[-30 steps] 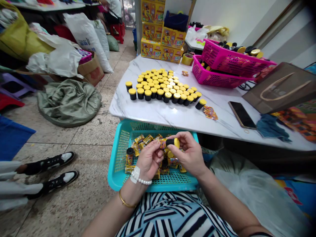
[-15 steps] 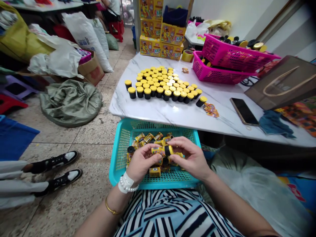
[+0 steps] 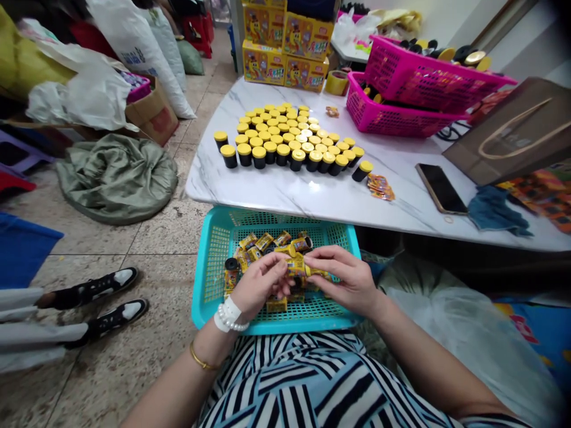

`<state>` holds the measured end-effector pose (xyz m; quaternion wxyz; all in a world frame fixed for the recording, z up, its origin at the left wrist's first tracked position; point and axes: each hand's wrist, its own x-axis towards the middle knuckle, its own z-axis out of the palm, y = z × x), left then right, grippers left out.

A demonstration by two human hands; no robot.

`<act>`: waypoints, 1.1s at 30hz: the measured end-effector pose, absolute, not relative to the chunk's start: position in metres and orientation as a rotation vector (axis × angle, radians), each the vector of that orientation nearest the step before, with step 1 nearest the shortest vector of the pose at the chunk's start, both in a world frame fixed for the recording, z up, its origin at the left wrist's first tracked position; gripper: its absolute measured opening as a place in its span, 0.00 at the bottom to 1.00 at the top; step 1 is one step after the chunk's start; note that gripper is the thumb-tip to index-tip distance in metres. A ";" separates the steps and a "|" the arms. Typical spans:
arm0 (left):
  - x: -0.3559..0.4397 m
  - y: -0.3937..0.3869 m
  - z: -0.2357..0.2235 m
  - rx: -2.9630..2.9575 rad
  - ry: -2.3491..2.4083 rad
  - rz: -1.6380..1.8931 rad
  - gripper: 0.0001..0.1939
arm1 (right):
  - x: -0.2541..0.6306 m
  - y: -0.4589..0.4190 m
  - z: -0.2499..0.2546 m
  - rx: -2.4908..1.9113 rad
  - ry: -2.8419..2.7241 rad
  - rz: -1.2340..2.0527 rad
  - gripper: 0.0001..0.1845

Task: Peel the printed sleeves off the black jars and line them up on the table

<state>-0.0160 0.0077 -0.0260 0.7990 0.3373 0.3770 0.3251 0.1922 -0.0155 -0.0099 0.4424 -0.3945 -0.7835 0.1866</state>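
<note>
Above a turquoise basket (image 3: 203, 279), a small canister in a printed yellow wrapper (image 3: 296, 266) is held level between my hands. My left hand (image 3: 261, 282) has its thumb and forefinger closed at the canister's left end, the other fingers curled below. From the other side, my right hand (image 3: 345, 279) pinches the right end, which is partly hidden by the fingertips. Several similar yellow-wrapped canisters (image 3: 264, 241) lie loose in the basket under my hands. One with a black end (image 3: 231, 263) stands by the basket's left wall.
On the marbled table (image 3: 267, 193) stand many black canisters with yellow lids (image 3: 282, 153). Small orange packets (image 3: 380, 186), a phone (image 3: 441, 188) and a blue cloth (image 3: 502, 211) lie to the right. Pink baskets (image 3: 401, 119) and printed boxes (image 3: 263, 62) stand behind. Another person's shoes (image 3: 118, 315) show at left.
The canister has turned in my hands: its black end, which faced right, no longer shows there. My left fingers have shifted lower. The view has tilted slightly downward.
</note>
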 end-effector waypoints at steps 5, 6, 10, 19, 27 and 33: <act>-0.013 0.011 -0.021 0.895 0.849 0.701 0.18 | 0.188 -0.016 -0.015 -0.915 -1.936 0.378 0.22; -0.010 0.011 -0.019 0.958 0.859 0.717 0.17 | 0.187 -0.016 -0.015 -0.935 -1.902 0.381 0.21; 0.002 0.009 -0.017 1.184 0.906 0.828 0.14 | 0.183 -0.021 -0.014 -1.100 -1.693 0.507 0.19; 0.000 0.007 -0.024 1.113 0.905 0.726 0.17 | 0.177 -0.024 -0.024 -1.103 -1.285 1.212 0.20; 0.000 -0.002 -0.021 0.548 0.621 0.690 0.26 | 0.173 -0.022 -0.019 -0.998 -1.180 1.344 0.11; 0.010 -0.007 -0.028 0.468 0.660 0.758 0.23 | 0.171 -0.025 -0.020 -1.106 -1.483 0.905 0.16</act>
